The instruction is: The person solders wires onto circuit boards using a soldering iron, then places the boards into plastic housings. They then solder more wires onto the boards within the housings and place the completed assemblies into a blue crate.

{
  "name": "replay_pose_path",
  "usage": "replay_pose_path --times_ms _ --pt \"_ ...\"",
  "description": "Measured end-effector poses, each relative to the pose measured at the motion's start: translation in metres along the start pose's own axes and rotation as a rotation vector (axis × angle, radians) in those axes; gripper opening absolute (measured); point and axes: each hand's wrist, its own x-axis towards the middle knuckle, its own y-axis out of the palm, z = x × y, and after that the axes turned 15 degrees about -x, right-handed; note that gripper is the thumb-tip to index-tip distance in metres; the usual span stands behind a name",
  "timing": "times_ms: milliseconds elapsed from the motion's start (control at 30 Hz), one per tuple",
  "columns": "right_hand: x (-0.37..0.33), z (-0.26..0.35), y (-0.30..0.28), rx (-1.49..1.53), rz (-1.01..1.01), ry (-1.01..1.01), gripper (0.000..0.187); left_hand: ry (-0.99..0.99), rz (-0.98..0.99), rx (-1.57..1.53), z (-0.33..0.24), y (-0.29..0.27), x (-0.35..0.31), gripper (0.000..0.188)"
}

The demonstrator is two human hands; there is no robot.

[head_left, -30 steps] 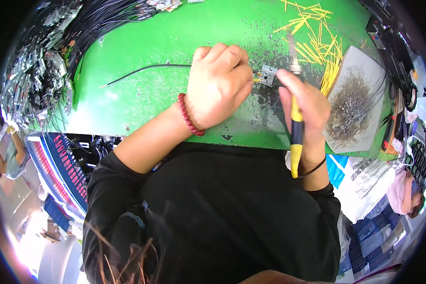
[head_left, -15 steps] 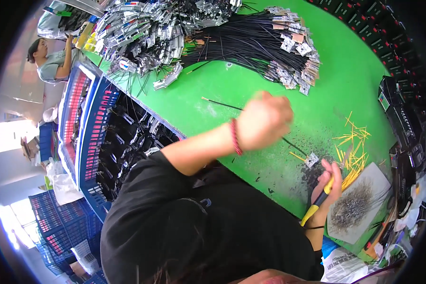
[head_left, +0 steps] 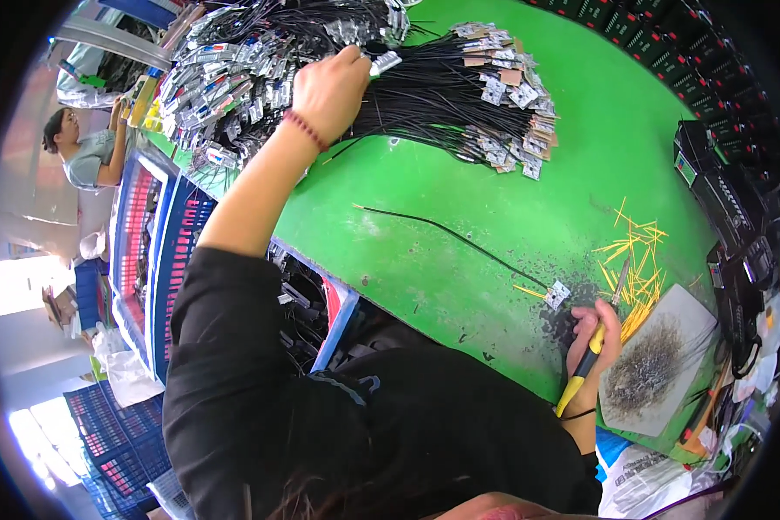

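Note:
My left hand point(head_left: 331, 89) reaches over the far pile, its fingers closed on a small silver metal part point(head_left: 385, 63) that juts out at the fingertips. Under and around it lies a heap of silver metal parts point(head_left: 238, 87). In my right hand point(head_left: 600, 334) is a yellow-and-black-handled tool point(head_left: 581, 373) with a slim metal tip pointing away from me; its exact kind does not show. Just left of that hand rests a small silver square plate point(head_left: 556, 295). A single black cable point(head_left: 459, 238) runs from the plate leftward across the green table, with a short yellow stick beside it.
Black cables point(head_left: 442, 104) with square plates lie bundled at the back. Thin yellow sticks point(head_left: 637, 251) are scattered at right, beside a grey board point(head_left: 659, 373) with dark grit. Black boxes point(head_left: 711, 191) line the right edge. Blue crates point(head_left: 182, 260) stand left; another person point(head_left: 91, 147) is beyond.
My left hand has swung from above the single cable to the far-left pile, uncovering the cable's middle. The right hand keeps the tool in nearly the same place.

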Motion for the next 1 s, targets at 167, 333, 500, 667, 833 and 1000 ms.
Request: replay_pose_path --times_ms 167,333,500,667,833,1000 --pt "-0.001 0.002 -0.004 0.126 -0.051 0.045 0.025 0.410 0.034 -0.531 -0.104 -0.085 -0.048 0.010" --pt "0.023 0.031 -0.042 0.360 -0.154 0.201 0.024 0.335 0.234 -1.102 -0.138 -0.108 -0.045 0.025" --pt "0.053 0.075 -0.069 0.352 -0.076 -0.171 0.018 0.255 -0.077 -0.959 -0.182 -0.084 -0.038 0.020" --pt "0.100 0.106 -0.055 0.178 -0.139 -0.287 0.039 0.430 -0.236 -1.065 -0.220 -0.098 -0.024 0.029" --pt "0.101 0.093 -0.049 0.367 -0.347 -0.349 0.028 0.402 -0.246 -1.263 -0.233 -0.102 -0.017 0.029" --pt "0.083 0.097 -0.079 0.183 -0.144 -0.433 0.030 0.136 -0.150 -1.661 -0.240 -0.097 -0.010 0.033"
